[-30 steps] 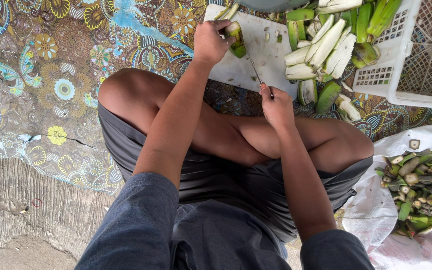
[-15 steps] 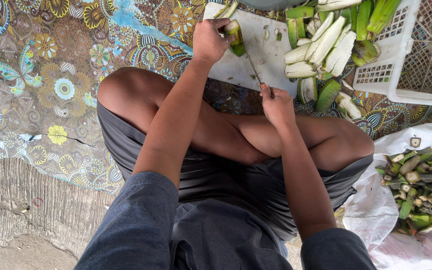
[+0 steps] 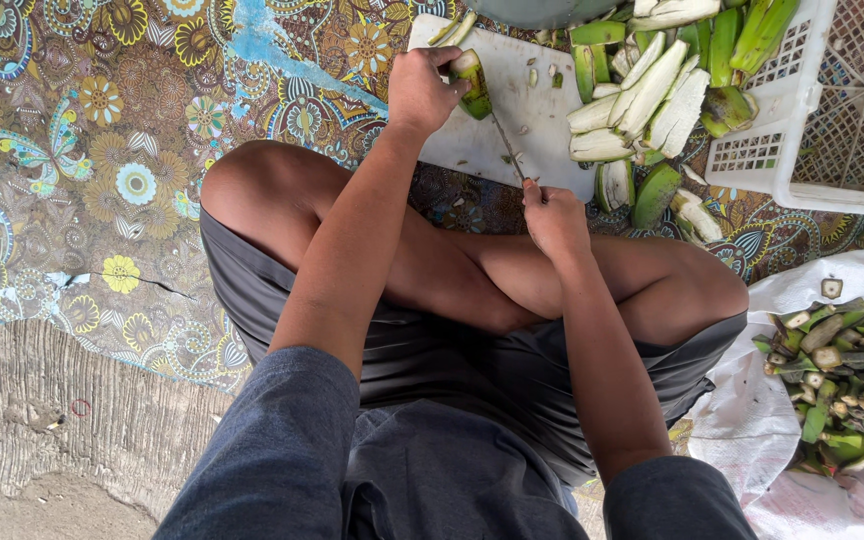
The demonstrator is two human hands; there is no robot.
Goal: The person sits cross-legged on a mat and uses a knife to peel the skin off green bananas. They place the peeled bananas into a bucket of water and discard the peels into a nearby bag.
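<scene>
On a white rectangular cutting board (image 3: 542,140), near its far edge, the left hand (image 3: 420,88) pinched a half-peeled green banana (image 3: 470,82); the right hand (image 3: 555,215) gripped a thin-bladed knife (image 3: 507,148), fingers closed.

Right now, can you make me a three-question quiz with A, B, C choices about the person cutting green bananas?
1. Where does the white basket sit?
A. upper right
B. lower left
C. on the lap

2. What colour is the cutting board?
A. red
B. white
C. black

3. What is the left hand doing?
A. resting flat on the mat
B. hanging empty
C. holding a green banana

Answers: 1 A, it sits by the upper right edge. 2 B, its bare face is white. 3 C, fingers wrap the banana while the right hand grips a knife.
</scene>
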